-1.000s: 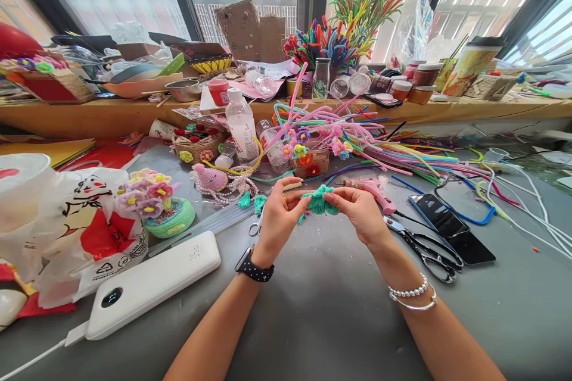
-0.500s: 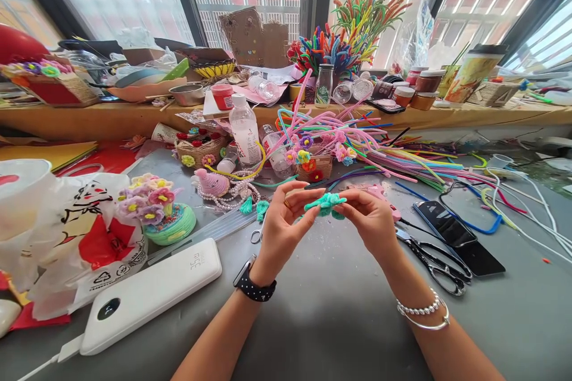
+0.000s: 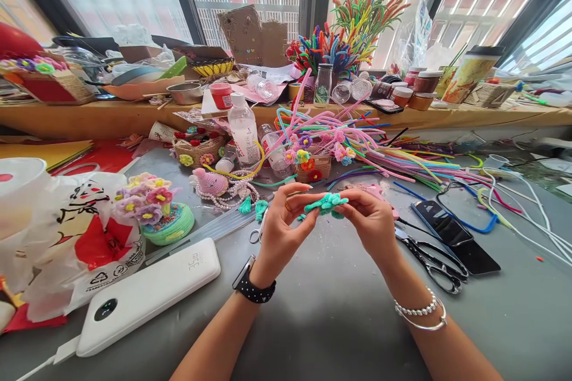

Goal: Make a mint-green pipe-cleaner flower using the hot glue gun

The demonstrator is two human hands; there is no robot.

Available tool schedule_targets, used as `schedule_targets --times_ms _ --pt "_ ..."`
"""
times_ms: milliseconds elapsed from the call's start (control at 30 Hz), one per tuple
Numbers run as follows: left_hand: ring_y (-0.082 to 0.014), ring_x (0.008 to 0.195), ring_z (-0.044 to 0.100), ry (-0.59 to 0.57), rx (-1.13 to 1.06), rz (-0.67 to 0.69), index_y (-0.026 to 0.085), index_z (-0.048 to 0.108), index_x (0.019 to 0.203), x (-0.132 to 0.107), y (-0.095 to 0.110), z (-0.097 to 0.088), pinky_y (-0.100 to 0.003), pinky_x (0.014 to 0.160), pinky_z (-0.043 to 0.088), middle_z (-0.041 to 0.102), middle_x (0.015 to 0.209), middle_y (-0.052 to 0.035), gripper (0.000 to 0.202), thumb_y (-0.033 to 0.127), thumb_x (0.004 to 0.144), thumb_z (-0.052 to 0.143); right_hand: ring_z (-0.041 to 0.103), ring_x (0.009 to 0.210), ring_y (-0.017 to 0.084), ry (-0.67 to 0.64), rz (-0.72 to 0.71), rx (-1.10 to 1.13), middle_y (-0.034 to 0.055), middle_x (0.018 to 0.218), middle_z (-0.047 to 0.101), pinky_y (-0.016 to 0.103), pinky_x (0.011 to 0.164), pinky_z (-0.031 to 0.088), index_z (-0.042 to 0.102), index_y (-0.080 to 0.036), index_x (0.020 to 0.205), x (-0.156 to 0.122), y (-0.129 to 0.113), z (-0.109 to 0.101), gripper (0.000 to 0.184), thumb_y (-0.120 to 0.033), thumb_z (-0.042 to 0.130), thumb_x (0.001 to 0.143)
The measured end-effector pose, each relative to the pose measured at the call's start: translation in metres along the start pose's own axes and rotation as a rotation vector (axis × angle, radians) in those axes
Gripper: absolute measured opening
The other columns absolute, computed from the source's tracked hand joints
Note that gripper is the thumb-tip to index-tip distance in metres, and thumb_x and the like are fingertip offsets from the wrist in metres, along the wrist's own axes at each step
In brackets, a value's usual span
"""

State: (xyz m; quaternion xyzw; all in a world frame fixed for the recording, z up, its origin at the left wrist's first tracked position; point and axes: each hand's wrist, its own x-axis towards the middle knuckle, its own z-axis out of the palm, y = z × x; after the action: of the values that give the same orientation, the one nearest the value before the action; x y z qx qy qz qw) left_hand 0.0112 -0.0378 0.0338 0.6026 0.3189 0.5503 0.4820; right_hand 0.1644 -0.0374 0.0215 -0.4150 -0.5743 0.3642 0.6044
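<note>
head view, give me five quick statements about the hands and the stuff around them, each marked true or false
1. The left hand and the right hand both hold the turquoise piece. True.
2. The right hand is gripping the large scissors. False: the large scissors lie on the table.
3. A white cable leads to the power bank. True.
4. The flower bunch is to the right of the right hand. False: the flower bunch is to the left of the left hand.
5. The bottle with the white cap is standing. True.
</note>
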Motion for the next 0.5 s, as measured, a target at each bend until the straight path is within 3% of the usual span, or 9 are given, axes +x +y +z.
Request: schedule_targets --times_ms 500 --pt "-0.0161 0.092 0.062 0.001 0.106 0.067 0.02 0.043 0.1 -0.0008 -0.0031 -0.0023 -0.028 0.081 0.049 0.067 0.094 -0.0065 0.03 0.016 0.075 0.058 0.06 0.066 0.011 -0.013 0.035 0.045 -0.0005 0.072 0.065 0.022 0.059 0.05 0.065 -0.02 0.077 -0.0009 0.001 0.0021 0.011 -0.027 0.066 0.069"
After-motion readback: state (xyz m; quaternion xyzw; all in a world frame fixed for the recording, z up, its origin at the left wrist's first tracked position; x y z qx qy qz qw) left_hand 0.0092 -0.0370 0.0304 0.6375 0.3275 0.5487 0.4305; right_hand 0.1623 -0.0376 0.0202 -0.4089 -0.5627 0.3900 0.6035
